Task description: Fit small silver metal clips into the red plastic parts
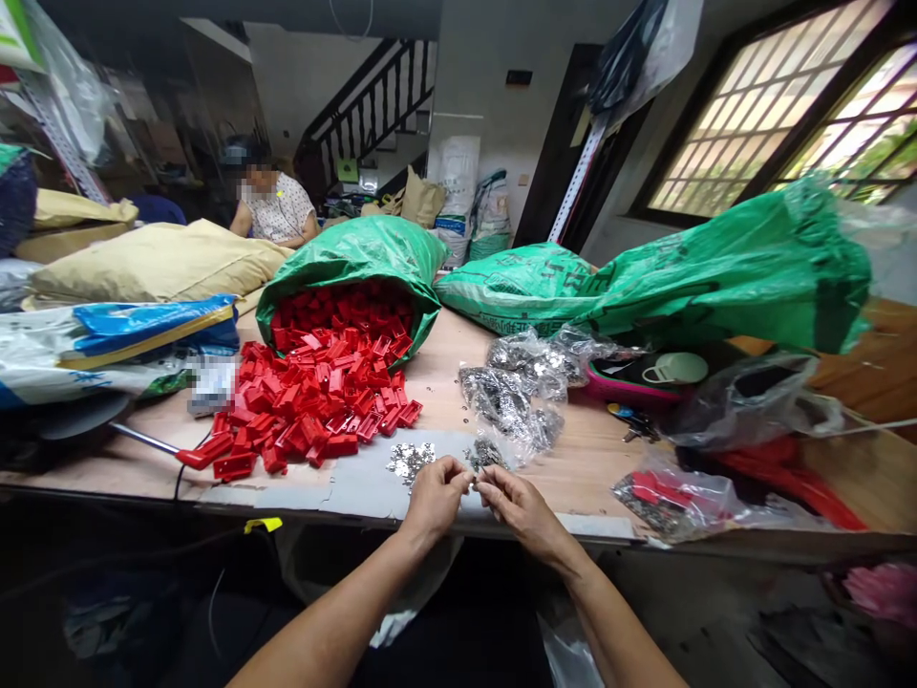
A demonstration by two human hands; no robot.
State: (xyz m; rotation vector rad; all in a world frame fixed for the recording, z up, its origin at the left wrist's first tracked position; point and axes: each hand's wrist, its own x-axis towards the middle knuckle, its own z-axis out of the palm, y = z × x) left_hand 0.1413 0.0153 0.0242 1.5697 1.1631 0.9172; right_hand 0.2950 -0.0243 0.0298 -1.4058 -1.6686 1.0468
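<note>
My left hand (438,495) and my right hand (517,506) meet over the front edge of the table, thumbs and forefingers pinched close together. Whatever small parts lie between the fingertips are too small to make out. Just beyond the left hand is a spread of small shiny metal pieces (411,461) on a grey sheet (358,483). Behind the fingertips sits a little heap of darker metal parts (487,452), at the mouth of a clear plastic bag (526,427). Left of the hands, red plastic pieces (308,401) are piled loosely.
A green sack (358,244) lies open, spilling the red pieces. More green sacks (666,277) lie at the back right. A pink basket (637,387) and a bag with red pieces (677,497) are at right. Across the table sits another person (276,205).
</note>
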